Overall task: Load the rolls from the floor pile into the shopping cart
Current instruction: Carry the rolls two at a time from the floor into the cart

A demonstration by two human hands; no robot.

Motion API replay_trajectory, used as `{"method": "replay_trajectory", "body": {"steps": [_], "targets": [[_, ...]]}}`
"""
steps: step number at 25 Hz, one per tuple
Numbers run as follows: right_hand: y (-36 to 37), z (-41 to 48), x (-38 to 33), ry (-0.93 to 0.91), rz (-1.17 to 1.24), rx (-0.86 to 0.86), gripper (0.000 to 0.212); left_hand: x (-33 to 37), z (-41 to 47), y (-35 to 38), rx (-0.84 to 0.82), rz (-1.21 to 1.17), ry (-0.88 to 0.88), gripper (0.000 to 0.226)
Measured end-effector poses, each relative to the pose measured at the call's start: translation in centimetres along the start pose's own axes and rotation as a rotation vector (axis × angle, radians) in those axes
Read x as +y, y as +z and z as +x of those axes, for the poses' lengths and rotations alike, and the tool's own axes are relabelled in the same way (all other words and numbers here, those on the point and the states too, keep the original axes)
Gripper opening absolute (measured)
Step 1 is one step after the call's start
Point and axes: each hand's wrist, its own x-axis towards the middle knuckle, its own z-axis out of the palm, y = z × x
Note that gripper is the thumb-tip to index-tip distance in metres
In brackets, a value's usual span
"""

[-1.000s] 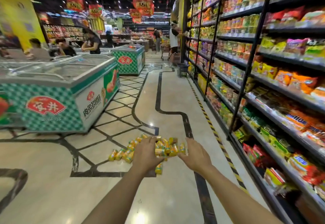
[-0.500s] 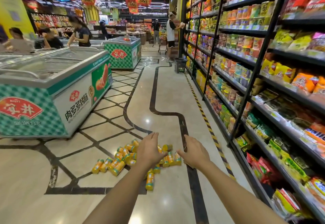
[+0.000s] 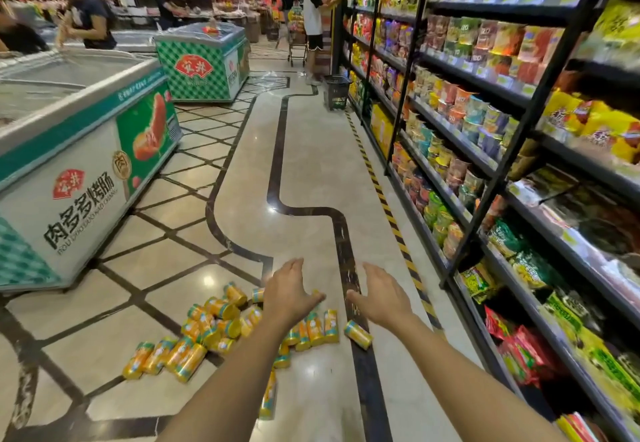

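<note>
Several yellow-orange rolls with teal ends lie scattered in a pile on the polished floor. One roll lies apart at the right, on the dark floor stripe. My left hand hovers over the pile, fingers spread and holding nothing. My right hand is stretched out beside it, also spread and empty, just above the lone roll. My own shopping cart is not in view.
A chest freezer stands at the left and a second freezer further back. Stocked snack shelves line the right. A black basket sits on the floor down the aisle, near a person with a cart.
The rolls I held between both hands a second ago now lie spread on the floor. Both hands have opened and lifted off them, and the view has tipped down.
</note>
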Motion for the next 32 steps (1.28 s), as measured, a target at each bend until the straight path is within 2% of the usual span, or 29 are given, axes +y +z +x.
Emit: {"method": "replay_trajectory", "body": {"steps": [8, 15, 17, 20, 22, 25, 27, 32], "targets": [[1.7, 16.6, 3.2, 0.109, 0.063, -0.117, 0.066, 0.3, 16.8, 5.7, -0.175, 0.026, -0.059, 0.089], [6.6, 30.1, 10.6, 0.138, 0.112, -0.309, 0.067, 0.0, 29.5, 14.7, -0.379, 0.044, -0.086, 0.083], [8.9, 33.5, 13.2, 0.211, 0.153, -0.377, 0.068, -0.7, 32.7, 17.8, -0.421, 0.047, -0.127, 0.084], [14.8, 38.3, 17.0, 0.267, 0.136, -0.435, 0.068, -2.3, 36.4, 24.1, -0.402, -0.004, -0.234, 0.087], [20.7, 42.4, 19.6, 0.281, 0.136, -0.472, 0.068, -4.6, 39.1, 31.0, -0.389, -0.025, -0.262, 0.089], [30.9, 47.2, 23.7, 0.328, 0.143, -0.552, 0.075, -8.6, 41.2, 42.5, -0.488, -0.036, -0.315, 0.092], [37.7, 49.3, 26.6, 0.371, 0.154, -0.576, 0.079, -11.7, 41.8, 50.1, -0.524, -0.051, -0.382, 0.093], [50.8, 51.2, 33.0, 0.412, 0.114, -0.638, 0.084, -17.5, 42.4, 63.8, -0.552, -0.09, -0.502, 0.093]]}}
